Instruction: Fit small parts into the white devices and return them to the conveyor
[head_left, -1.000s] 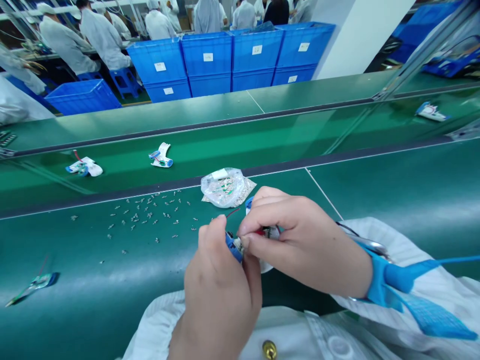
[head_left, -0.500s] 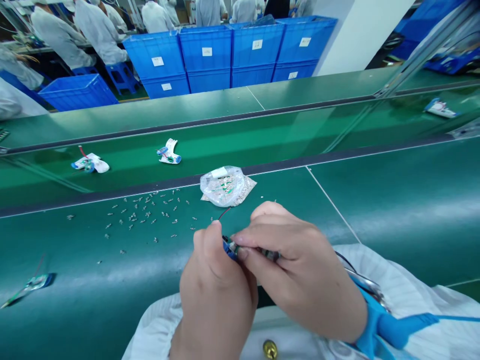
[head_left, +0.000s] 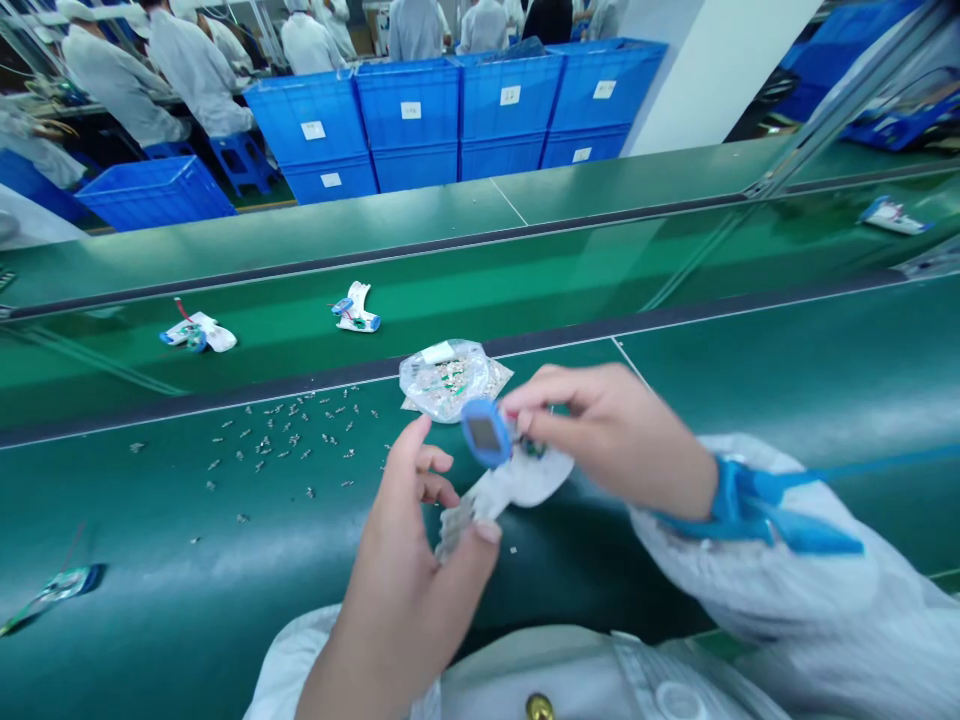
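Note:
My right hand [head_left: 600, 425] pinches a small white assembly [head_left: 517, 478] with a blue oval part [head_left: 486, 432] and a tiny green board, holding it above the green table. My left hand [head_left: 409, 560] is just under it, thumb pressed on the assembly's white lower end, fingers partly curled. A blue strap [head_left: 750, 500] circles my right wrist. Behind the hands lies a clear plastic bag [head_left: 450, 378] of small parts. Several tiny metal parts [head_left: 285, 440] are scattered on the table to the left.
Similar white-and-blue assemblies [head_left: 199, 335] [head_left: 356, 310] [head_left: 889, 215] lie on the conveyor belt [head_left: 525, 290] beyond. A small flat piece [head_left: 56, 588] rests at the left table edge. Blue crates [head_left: 450, 120] and people in white coats are in the background.
My hands have moved apart and risen slightly; the assembly is now turned up and unfolded, its blue oval part facing me. The pieces on the belt have drifted to the right.

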